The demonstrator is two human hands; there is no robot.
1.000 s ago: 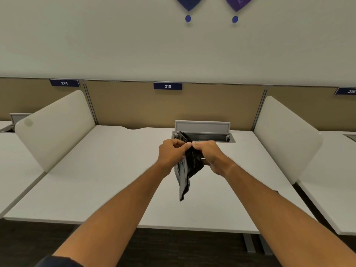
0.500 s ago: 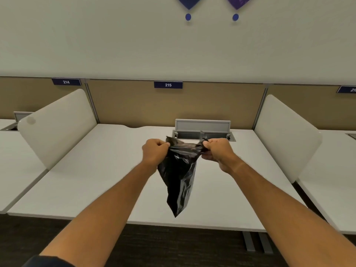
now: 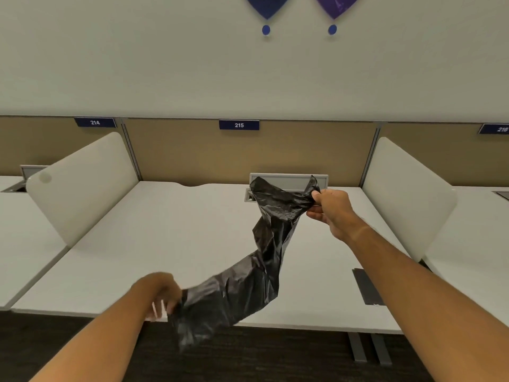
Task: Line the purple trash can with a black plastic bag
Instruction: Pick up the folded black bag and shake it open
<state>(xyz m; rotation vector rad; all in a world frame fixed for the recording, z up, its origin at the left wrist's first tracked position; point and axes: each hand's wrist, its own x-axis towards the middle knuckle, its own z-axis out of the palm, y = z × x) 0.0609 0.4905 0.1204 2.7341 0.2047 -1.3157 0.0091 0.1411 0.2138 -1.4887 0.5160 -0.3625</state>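
A black plastic bag (image 3: 264,260) stretches in the air above the white desk (image 3: 170,244), running from upper right down to lower left. My right hand (image 3: 332,210) pinches its top edge over the back of the desk. My left hand (image 3: 162,295), blurred, grips the bag's lower end near the desk's front edge. The bag is crumpled and partly unfolded. No purple trash can is in view.
White divider panels (image 3: 82,188) (image 3: 405,197) stand at both sides of the desk. A grey cable box with a raised lid (image 3: 289,180) sits at the back. A dark strip (image 3: 366,288) lies on the desk at right. Dark carpet (image 3: 275,359) lies below.
My left hand has dropped down and toward me along the bag, pulling it out long. My right hand has moved right, keeping hold of the top edge.
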